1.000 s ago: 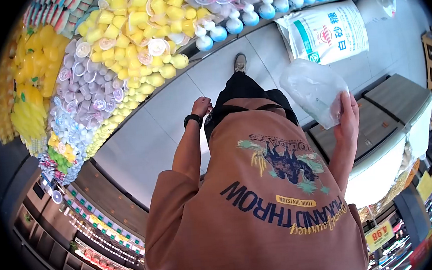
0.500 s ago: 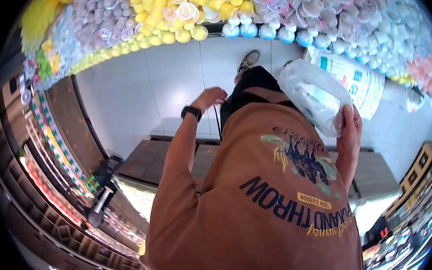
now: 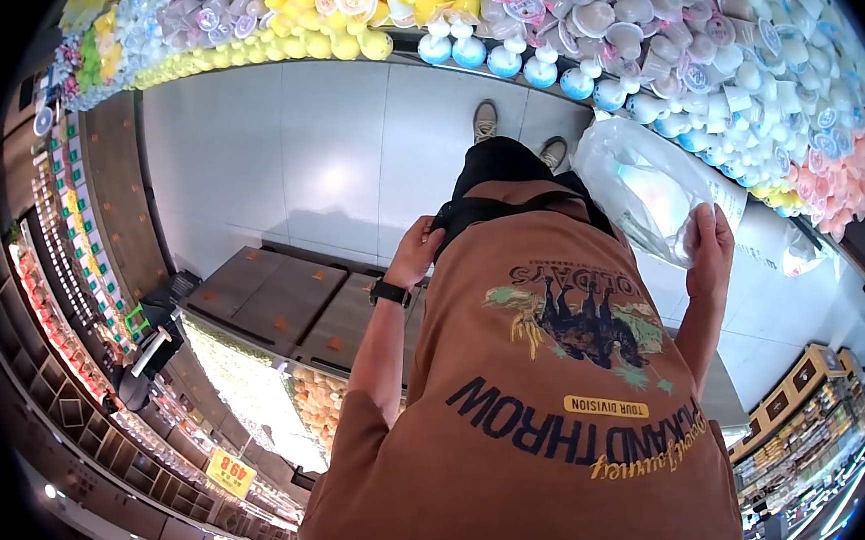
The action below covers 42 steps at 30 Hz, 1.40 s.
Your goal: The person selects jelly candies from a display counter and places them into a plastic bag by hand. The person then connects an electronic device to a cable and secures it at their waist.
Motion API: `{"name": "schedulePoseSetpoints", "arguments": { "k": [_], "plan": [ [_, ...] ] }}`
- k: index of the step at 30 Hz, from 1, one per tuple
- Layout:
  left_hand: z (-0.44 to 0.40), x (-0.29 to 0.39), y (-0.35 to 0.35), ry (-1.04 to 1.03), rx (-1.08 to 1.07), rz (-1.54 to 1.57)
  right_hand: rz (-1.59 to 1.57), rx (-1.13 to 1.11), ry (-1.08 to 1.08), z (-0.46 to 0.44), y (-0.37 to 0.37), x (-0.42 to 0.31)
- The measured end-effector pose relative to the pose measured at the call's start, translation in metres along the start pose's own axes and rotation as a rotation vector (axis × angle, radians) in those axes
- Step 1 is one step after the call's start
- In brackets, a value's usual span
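My right hand [image 3: 712, 247] is closed on the edge of a clear plastic bag [image 3: 613, 147], which hangs open to the right of my legs. Something whitish shows through the bag, but I cannot make out what. At my waist, my left hand [image 3: 415, 252] has curled fingers against a black strap [image 3: 493, 209]. Whether they grip the strap or something small is hidden. A dark watch [image 3: 390, 292] is on the left wrist.
Ahead runs a display heaped with lidded cups, grey [image 3: 595, 18] and yellow [image 3: 424, 8]. Blue-and-white balls [image 3: 504, 60] line its edge. A white printed container [image 3: 723, 199] stands behind the bag. Brown cabinets [image 3: 264, 297] are at left, with a yellow price sign [image 3: 230, 472] beyond.
My left hand has come in against the waist strap. The bag has spread wider in my right hand. Both feet now show, and the view has shifted along the display.
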<state>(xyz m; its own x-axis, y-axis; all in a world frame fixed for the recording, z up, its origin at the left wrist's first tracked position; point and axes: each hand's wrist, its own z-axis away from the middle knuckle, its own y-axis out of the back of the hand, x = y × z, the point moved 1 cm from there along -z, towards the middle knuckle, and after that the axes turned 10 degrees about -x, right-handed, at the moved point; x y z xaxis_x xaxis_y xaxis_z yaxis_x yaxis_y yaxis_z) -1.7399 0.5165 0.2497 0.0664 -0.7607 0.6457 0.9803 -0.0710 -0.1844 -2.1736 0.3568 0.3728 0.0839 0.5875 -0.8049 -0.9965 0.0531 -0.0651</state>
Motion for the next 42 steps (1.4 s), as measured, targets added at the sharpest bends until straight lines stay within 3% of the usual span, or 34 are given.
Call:
{"name": "schedulePoseSetpoints", "arguments": {
  "k": [7,10,13,16,19,20,23,27,29,30,32,35,37,42],
  "plan": [
    [0.017,-0.003,0.005,-0.079,0.013,0.026,0.154,-0.038,-0.023,-0.014,-0.038,-0.018],
    [0.013,-0.043,0.019,0.132,0.294,0.521,0.234,-0.050,-0.026,-0.024,-0.062,-0.027],
    [0.003,-0.166,0.050,0.422,0.291,-0.103,0.318,-0.061,-0.049,-0.029,-0.093,-0.037],
    [0.011,-0.238,0.053,0.598,0.327,-0.085,0.414,-0.095,-0.068,-0.029,-0.118,-0.046],
    [0.025,-0.139,0.032,0.924,0.483,0.860,0.454,-0.106,-0.115,-0.033,-0.147,-0.051],
    [0.017,-0.168,0.033,0.814,0.342,1.067,0.473,-0.092,-0.112,-0.036,-0.157,-0.051],
    [-0.008,-0.152,0.031,0.689,0.276,1.296,0.608,-0.173,-0.094,-0.040,-0.182,-0.057],
    [-0.060,-0.206,0.020,0.463,0.270,1.445,0.703,-0.217,-0.100,-0.048,-0.204,-0.056],
    [-0.074,-0.209,0.013,0.384,0.396,1.309,0.724,-0.269,-0.093,-0.052,-0.211,-0.054],
    [-0.097,-0.251,0.007,0.370,0.333,1.346,0.736,-0.294,-0.083,-0.054,-0.213,-0.053],
    [-0.113,-0.236,0.000,0.075,0.288,1.026,0.774,-0.348,-0.067,-0.058,-0.221,-0.056],
    [-0.104,-0.168,0.013,0.220,0.296,0.897,0.870,-0.380,-0.049,-0.063,-0.225,-0.065],
    [-0.114,-0.169,0.014,0.325,0.357,1.172,0.891,-0.385,-0.043,-0.067,-0.219,-0.070],
    [-0.119,-0.177,0.011,0.046,0.363,1.623,0.937,-0.426,-0.008,-0.072,-0.211,-0.076]
  ]
}}
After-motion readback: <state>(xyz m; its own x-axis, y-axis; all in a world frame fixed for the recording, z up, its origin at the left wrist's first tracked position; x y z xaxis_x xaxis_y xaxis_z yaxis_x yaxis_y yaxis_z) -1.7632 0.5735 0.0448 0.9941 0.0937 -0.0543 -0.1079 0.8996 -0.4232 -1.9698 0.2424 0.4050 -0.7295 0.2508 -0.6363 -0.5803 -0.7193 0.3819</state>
